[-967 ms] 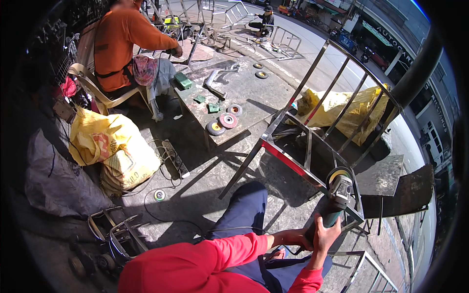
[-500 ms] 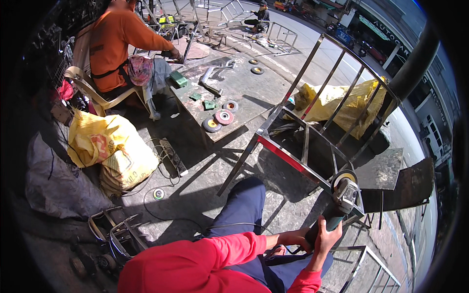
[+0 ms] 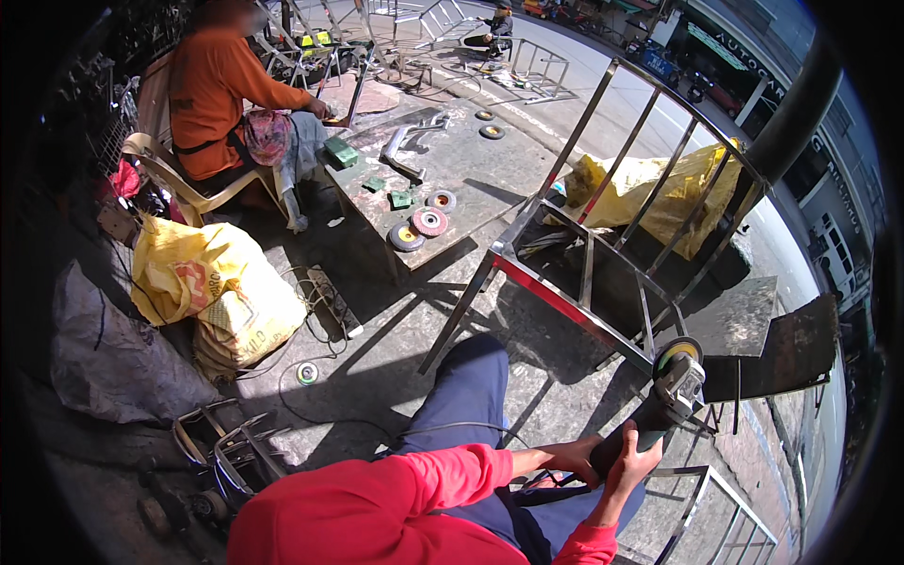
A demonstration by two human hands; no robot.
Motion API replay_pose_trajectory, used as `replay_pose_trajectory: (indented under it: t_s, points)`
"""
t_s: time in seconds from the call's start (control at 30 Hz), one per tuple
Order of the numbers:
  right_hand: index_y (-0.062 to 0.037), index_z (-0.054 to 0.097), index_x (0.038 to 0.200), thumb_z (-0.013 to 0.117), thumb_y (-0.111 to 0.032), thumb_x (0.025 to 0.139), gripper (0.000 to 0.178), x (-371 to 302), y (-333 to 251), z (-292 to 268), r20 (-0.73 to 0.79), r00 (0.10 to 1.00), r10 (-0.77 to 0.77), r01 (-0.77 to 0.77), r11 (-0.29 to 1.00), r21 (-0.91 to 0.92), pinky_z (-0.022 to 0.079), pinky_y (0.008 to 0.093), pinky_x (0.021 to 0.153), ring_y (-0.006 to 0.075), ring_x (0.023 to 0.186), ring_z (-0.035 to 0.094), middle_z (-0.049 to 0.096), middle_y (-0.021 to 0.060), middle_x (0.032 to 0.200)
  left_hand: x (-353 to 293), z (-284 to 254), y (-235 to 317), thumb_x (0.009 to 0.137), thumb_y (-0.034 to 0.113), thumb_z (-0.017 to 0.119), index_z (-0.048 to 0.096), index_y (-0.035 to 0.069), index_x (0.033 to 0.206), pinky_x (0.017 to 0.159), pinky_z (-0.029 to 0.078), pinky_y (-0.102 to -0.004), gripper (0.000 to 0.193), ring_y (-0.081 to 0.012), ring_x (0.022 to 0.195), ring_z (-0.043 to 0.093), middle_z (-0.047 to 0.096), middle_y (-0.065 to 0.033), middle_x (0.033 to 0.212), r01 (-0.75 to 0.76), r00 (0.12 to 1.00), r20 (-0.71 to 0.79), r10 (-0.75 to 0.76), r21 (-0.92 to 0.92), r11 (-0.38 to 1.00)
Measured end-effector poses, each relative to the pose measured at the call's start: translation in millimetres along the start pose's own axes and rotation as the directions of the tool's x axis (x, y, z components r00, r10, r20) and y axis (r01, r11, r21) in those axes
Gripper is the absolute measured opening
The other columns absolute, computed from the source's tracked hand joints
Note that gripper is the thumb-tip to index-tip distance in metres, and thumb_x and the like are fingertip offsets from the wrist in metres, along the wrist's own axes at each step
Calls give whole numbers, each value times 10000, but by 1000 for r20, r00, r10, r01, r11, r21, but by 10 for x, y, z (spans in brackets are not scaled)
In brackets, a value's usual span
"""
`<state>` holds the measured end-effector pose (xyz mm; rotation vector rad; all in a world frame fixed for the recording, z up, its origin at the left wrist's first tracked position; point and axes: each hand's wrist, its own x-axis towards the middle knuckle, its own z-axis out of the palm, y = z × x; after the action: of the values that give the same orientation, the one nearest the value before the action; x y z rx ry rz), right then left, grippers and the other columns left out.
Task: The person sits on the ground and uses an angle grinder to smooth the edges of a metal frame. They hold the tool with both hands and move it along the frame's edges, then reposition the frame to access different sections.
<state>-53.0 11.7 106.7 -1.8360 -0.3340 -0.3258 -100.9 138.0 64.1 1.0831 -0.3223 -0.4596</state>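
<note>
An angle grinder point(image 3: 676, 390) with a round disc at its head is gripped in both my hands. My right hand point(image 3: 637, 460) wraps around the dark body, close behind the metal head. Further back, my left hand point(image 3: 574, 458) closes around the rear end of the body. The grinder's disc is at the near right corner of a shiny metal chair frame point(image 3: 589, 268); whether it touches the metal I cannot tell. The chair frame stands upright on its legs before me, with red reflected along its front bar. A cord point(image 3: 452, 428) runs left across my leg.
A low table point(image 3: 461, 169) at the centre carries several grinding discs point(image 3: 429, 222), green blocks point(image 3: 341, 151) and a tool. A person point(image 3: 221, 104) in orange sits beyond it at left. Stuffed sacks point(image 3: 235, 292), a power strip point(image 3: 333, 303) and another metal frame point(image 3: 711, 513) surround me.
The grinder has moved a little to the right and its disc has turned to a different tilt. My hands have shifted with it. The person in orange has moved an arm slightly.
</note>
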Motion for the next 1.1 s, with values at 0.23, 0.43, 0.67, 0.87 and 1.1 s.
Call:
replay_pose_trajectory:
  t_s: [0.23,0.43,0.67,0.87,1.1]
  points:
    - [26,614,1071,707,-194,872,310,-45,-40,-79,-10,1000,3,-3,1000,2,474,287,725,142,779,576,633,51,896,109,63,-224,631,110,779,654,-13,815,482,431,-271,254,-117,534,562,617,-46,653,-146,989,-15,146,-1,989]
    - [44,592,1140,724,-191,854,393,-12,-138,-91,44,999,28,-28,1000,0,481,311,800,174,849,594,643,74,963,234,33,-352,583,79,815,621,23,921,543,443,-265,394,-103,624,558,592,-9,747,-102,995,4,102,-4,995]
    - [57,548,1244,634,-409,970,547,107,-47,-297,185,978,-94,107,992,-61,466,286,771,169,863,586,647,88,991,192,15,-271,601,109,836,602,-2,865,563,460,-268,370,-103,609,567,603,-13,705,-210,972,-113,207,-13,978]
    - [5,612,1083,545,-489,1005,505,528,720,-1254,-188,976,113,-126,990,-61,537,285,541,160,637,647,672,114,828,166,-125,-70,610,54,791,580,12,849,450,435,-273,321,-79,562,560,569,-2,644,-259,966,-1,259,35,965]
    - [-1,650,757,647,-430,942,468,443,2449,-2419,-132,746,653,-595,565,-572,462,309,482,151,538,574,622,75,632,169,-83,-103,601,-27,748,516,32,768,485,397,-264,292,-58,558,493,505,21,622,-238,971,-39,237,-26,971]
